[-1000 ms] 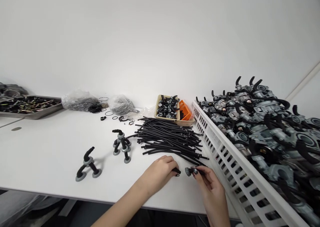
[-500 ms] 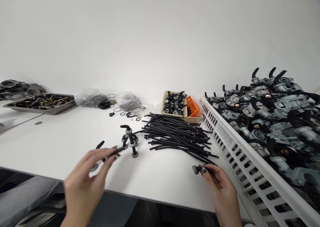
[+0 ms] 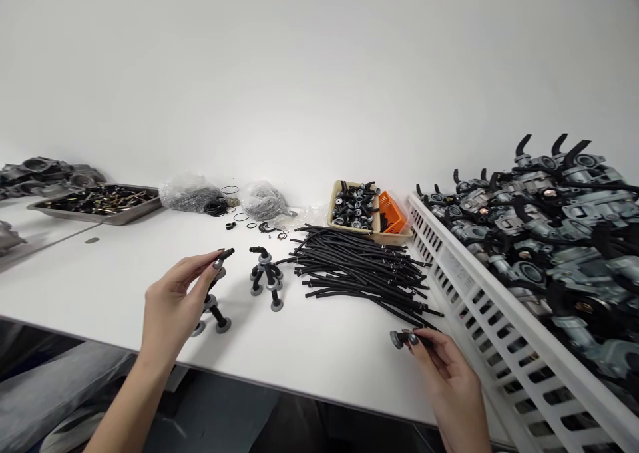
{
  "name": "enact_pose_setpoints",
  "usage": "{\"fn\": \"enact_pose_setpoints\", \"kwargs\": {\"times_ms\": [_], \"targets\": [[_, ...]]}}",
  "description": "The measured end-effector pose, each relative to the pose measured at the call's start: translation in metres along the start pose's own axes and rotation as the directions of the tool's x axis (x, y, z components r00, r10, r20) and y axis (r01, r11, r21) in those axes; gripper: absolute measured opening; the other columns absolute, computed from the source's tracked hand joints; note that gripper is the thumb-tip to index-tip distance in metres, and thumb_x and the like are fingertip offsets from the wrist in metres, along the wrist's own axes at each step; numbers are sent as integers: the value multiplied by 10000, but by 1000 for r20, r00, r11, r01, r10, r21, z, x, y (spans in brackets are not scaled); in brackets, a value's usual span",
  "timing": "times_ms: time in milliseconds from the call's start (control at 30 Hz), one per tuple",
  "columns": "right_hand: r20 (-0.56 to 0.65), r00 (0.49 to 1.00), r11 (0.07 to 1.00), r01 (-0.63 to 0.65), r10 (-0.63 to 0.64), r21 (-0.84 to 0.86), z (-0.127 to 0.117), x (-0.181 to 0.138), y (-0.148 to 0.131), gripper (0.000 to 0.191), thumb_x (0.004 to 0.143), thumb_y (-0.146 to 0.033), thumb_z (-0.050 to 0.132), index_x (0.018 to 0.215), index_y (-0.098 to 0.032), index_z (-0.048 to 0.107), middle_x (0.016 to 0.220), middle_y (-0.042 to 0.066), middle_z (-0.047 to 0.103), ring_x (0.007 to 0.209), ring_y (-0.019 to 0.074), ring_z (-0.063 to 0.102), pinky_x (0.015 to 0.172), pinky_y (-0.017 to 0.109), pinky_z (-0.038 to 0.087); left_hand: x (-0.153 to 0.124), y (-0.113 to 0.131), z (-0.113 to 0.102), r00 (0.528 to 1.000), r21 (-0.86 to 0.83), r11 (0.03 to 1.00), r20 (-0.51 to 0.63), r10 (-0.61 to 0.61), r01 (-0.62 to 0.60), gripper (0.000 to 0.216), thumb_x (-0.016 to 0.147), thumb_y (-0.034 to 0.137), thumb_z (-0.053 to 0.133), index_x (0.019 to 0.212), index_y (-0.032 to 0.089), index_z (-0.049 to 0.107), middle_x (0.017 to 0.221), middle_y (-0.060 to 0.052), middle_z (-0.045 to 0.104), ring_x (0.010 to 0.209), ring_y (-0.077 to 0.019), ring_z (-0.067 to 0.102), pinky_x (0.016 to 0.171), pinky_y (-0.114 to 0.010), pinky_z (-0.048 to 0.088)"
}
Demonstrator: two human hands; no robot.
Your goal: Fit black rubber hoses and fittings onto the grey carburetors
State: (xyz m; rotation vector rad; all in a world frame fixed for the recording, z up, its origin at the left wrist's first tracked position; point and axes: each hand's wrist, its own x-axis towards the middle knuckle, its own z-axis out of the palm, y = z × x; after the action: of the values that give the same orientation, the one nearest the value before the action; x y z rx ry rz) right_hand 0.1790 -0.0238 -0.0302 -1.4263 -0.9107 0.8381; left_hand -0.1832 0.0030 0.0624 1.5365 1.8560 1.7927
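My left hand (image 3: 174,300) is closed, its fingertips pinching a carburetor cap with a black rubber elbow (image 3: 227,255) at the top of a small upright stack. Below those fingers, more grey caps with black stems (image 3: 217,313) stand on the table, partly covered by the hand. Just to the right stands a second stack of the same capped elbows (image 3: 267,270), untouched by either hand. Near the front right, my right hand (image 3: 446,380) is closed on another carburetor cap (image 3: 398,338); its grey disc points left and its black elbow is mostly hidden by the fingers.
Black rubber hoses (image 3: 359,270) lie in a heap at mid-table. A white crate (image 3: 479,306) full of carburetors (image 3: 549,240) borders the right side. Behind are a cream tray (image 3: 332,203) of capped elbows, an orange basket (image 3: 394,213), plastic bags (image 3: 187,193) and a metal tray (image 3: 120,219).
My left hand has moved from beside the right stack to the top of the left one. My right hand still holds its cap in about the same place. The view has shifted slightly.
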Motion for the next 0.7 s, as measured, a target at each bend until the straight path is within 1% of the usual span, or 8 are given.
{"fn": "enact_pose_setpoints", "kwargs": {"times_ms": [133,233,467,700], "targets": [[-7,999,999,-32,32,-10,-1,0,1,460,680,-567,736,937,-193,664,996,88,725,1013,284,665,863,344,543,1,-3,-4,998,81,996,44,43,-47,279,798,478,634,997,313,737,1029,-3,733,913,-222,697,775,-318,586],[-2,1000,1000,-27,27,-11,0,0,1,461,686,-572,729,940,-193,662,996,87,725,1018,282,663,871,344,539,1,-8,-7,995,115,991,70,63,-71,298,807,498,618,1005,309,734,1032,-12,727,917,-226,691,720,-304,572],[2,1000,1000,-13,13,-11,0,1,2,463,679,-555,743,952,-191,658,995,83,724,1011,276,664,872,343,533,1,-10,-3,994,111,991,85,68,-77,291,808,497,625,1004,308,729,1031,-13,723,946,-230,681,718,-305,554],[7,1000,1000,-18,18,-6,-1,1,2,460,682,-545,746,951,-185,655,981,81,724,1006,278,668,889,352,528,0,-7,-6,995,91,994,78,57,-64,278,810,478,631,995,294,729,1023,-17,720,939,-231,675,759,-322,547]]}}
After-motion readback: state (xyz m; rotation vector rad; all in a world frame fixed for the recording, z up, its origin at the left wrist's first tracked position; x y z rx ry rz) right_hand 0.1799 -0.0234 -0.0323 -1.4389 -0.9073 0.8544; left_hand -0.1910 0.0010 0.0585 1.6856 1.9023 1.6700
